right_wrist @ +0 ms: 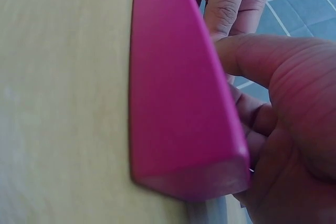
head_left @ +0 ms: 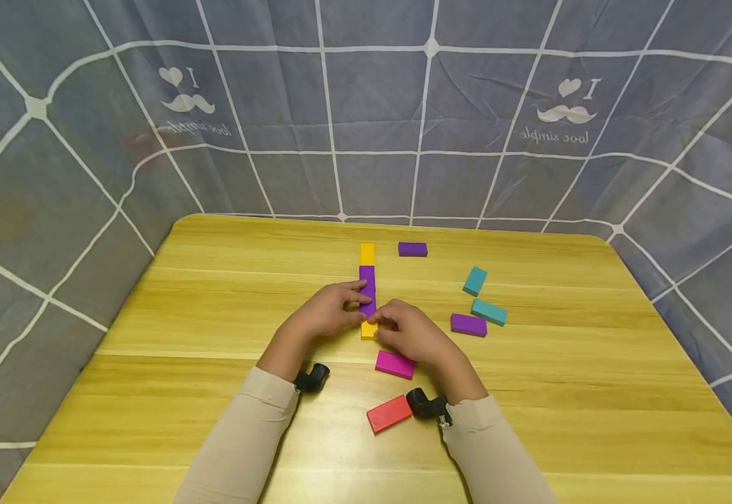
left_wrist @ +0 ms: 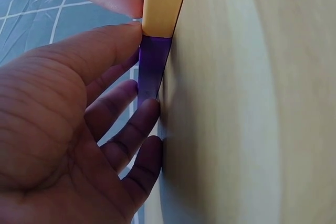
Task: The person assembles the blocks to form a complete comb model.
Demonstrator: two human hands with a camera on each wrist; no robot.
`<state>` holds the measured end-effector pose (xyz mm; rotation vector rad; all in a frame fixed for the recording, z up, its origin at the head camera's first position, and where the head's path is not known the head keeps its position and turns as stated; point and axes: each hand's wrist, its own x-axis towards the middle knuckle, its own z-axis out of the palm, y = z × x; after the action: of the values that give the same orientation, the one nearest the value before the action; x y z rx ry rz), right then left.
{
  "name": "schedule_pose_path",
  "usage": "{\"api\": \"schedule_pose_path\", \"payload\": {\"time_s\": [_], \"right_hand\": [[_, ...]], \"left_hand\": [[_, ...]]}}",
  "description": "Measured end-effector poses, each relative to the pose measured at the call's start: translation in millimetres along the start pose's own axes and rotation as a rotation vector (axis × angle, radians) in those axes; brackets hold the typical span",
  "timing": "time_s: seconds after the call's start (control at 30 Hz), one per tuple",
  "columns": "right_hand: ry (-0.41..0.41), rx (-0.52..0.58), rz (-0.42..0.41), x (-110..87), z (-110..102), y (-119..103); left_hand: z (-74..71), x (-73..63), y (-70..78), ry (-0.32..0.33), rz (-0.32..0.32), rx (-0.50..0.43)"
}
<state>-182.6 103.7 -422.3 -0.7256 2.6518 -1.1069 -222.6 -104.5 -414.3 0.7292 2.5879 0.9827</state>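
A straight row of blocks runs away from me on the table: a yellow block (head_left: 367, 253) at the far end, a purple stretch (head_left: 367, 274) in the middle and a near yellow block (head_left: 369, 332). Along the row's left side my left hand (head_left: 329, 309) rests loosely spread fingers on the purple stretch, its thumb at the joint with the near yellow block. My right hand (head_left: 413, 332) has curled fingers, index and thumb tips at the near yellow block. Close under that hand lies a magenta block (right_wrist: 181, 87), which hides part of the fingers in the right wrist view.
A red block (head_left: 389, 414) lies near the right wrist camera. To the right are two teal blocks (head_left: 488, 312) and a purple block (head_left: 469, 325). Another purple block (head_left: 413, 249) lies near the table's back edge, before a grey patterned curtain (head_left: 378, 126).
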Motion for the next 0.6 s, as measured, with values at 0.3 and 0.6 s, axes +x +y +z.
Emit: {"api": "schedule_pose_path", "payload": {"time_s": [0.3,0.6], "right_hand": [[0.004,0.0,-0.005,-0.2,0.5,1.7],[0.005,-0.011,0.005,-0.3,1.1,1.1]], "left_hand": [[0.2,0.0,-0.5,0.005,0.02,-0.002],[1.4,0.1,-2.5,0.018,0.032,-0.006]]}}
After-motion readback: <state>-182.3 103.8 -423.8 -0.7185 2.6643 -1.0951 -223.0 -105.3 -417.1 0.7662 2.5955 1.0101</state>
